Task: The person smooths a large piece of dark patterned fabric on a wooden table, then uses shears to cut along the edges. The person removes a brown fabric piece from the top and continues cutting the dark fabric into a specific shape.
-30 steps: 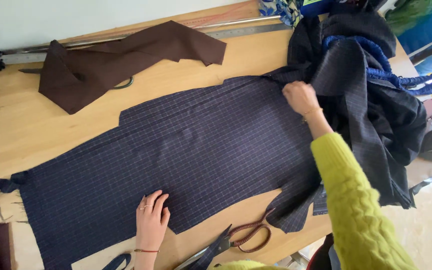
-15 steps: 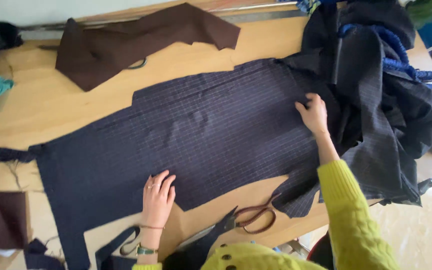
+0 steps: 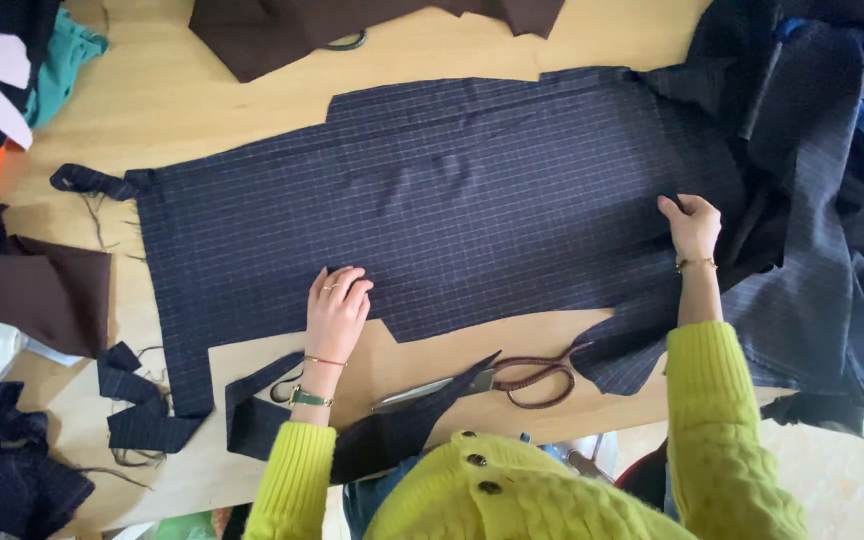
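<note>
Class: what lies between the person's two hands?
In the head view, only flat navy checked fabric spans between the left hand and right hand.

I am sliding my right hand (image 3: 693,226) down off the heaped dark cloth (image 3: 822,180) and onto the right end of the flat checked fabric (image 3: 472,200), where it is now pressing near the lower edge. My left hand (image 3: 335,312) is creeping up, further onto the fabric. The fabric is lying smoother and straighter across the table (image 3: 252,110), and I am leaning in closer over it.
</note>
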